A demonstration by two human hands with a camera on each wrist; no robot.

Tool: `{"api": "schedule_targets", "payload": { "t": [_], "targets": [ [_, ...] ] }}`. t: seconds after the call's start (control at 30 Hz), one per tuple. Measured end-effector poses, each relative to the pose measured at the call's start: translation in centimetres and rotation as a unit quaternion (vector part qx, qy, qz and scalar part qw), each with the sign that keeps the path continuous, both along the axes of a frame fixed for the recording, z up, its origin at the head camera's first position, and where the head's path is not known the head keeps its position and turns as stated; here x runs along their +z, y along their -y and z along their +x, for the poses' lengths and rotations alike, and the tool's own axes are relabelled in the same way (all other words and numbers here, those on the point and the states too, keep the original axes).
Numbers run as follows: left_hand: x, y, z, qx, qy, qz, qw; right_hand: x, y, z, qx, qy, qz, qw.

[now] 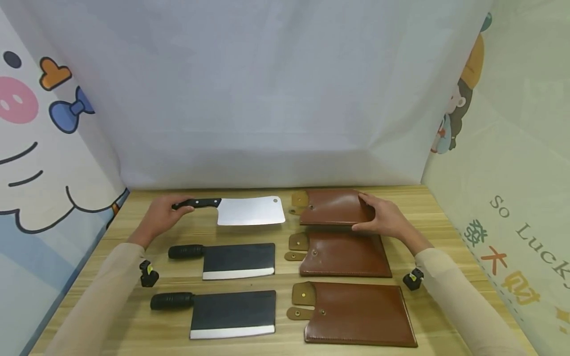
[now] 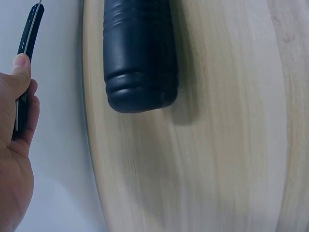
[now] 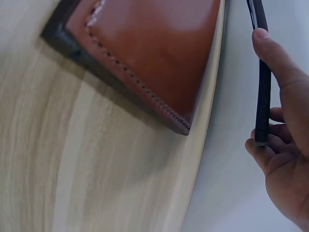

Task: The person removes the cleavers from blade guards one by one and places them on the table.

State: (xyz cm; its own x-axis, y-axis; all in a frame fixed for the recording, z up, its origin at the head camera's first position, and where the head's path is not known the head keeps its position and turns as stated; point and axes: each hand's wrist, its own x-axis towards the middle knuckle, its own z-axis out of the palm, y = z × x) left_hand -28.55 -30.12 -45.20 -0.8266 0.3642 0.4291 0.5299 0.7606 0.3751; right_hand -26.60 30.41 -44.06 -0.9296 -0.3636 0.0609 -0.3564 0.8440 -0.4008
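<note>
My left hand [image 1: 158, 217] grips the black riveted handle [image 1: 202, 202] of a cleaver with a bright silver blade [image 1: 251, 211]. That blade points right, with a small gap before the flap end of the farthest brown leather sheath [image 1: 334, 206]. The right hand [image 1: 385, 217] pinches this sheath at its right end, thumb on the near side. In the left wrist view the handle [image 2: 30, 34] shows edge-on in the left hand [image 2: 17, 121]. In the right wrist view the sheath's dark edge [image 3: 263, 96] lies between thumb and fingers of the right hand [image 3: 292, 130].
Two dark-bladed cleavers, a middle one [image 1: 240, 257] and a nearer one [image 1: 233, 311], lie on the wooden table [image 1: 129, 326]. To their right lie two more brown sheaths, middle [image 1: 349, 254] and near [image 1: 362, 314], with tan snap straps. A pale cloth [image 1: 267, 99] hangs behind the table.
</note>
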Motion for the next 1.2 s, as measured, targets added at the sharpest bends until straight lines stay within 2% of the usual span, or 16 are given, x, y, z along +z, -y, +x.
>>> {"api": "schedule_targets", "payload": {
  "t": [0.37,0.63,0.87,1.2],
  "targets": [
    [-0.9,0.6,0.0,0.004,0.007,-0.009,0.9999,-0.7,-0.1,-0.7,0.007,0.005,0.003,1.0],
    [-1.4,1.3,-0.3,0.025,0.057,-0.016,0.9979,-1.4,0.1,-1.5,0.01,0.009,0.011,0.9999],
    [-1.9,1.4,-0.7,0.027,0.062,-0.026,0.9974,-1.8,-0.1,-2.0,0.008,0.02,0.013,0.9997],
    [-2.3,1.6,-0.8,0.03,0.135,-0.048,0.9892,-2.4,-0.2,-2.8,0.011,0.031,0.012,0.9994]
  ]
}}
